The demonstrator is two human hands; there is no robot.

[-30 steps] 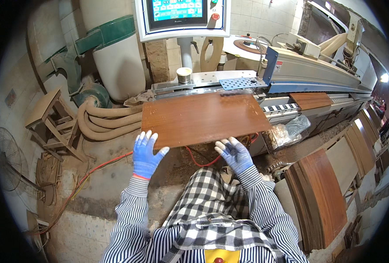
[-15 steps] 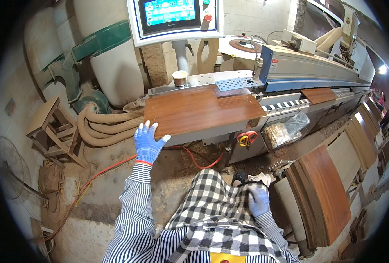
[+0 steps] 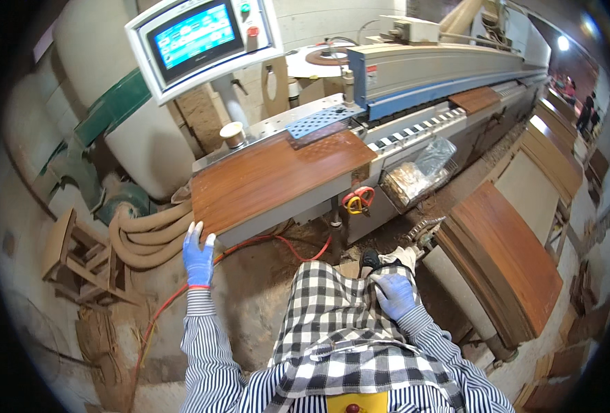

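A brown wood-grain board (image 3: 270, 180) lies flat on the infeed end of a long panel machine (image 3: 442, 69). My left hand (image 3: 198, 258), in a blue glove with white fingertips, is at the board's near left corner. Its fingers are stretched out and touch or nearly touch the edge. My right hand (image 3: 396, 296), in the same kind of glove, rests on the black-and-white checked apron (image 3: 325, 303) over my lap. Its fingers lie loosely spread and hold nothing that I can see. Further along the machine sits a second brown board (image 3: 475, 100).
A control screen (image 3: 196, 40) stands above a small round tin (image 3: 232, 134). To the right is a stack of boards (image 3: 504, 258) on rollers. Scissors (image 3: 358, 199) hang by the machine. Ribbed hoses (image 3: 146, 237), a wooden stool (image 3: 88, 265) and a red air hose (image 3: 155, 316) are at left.
The view has turned toward the right, so the machine and screen appear shifted left and tilted. My left hand stays at the board's corner; my right hand's fingers look more spread on the apron.
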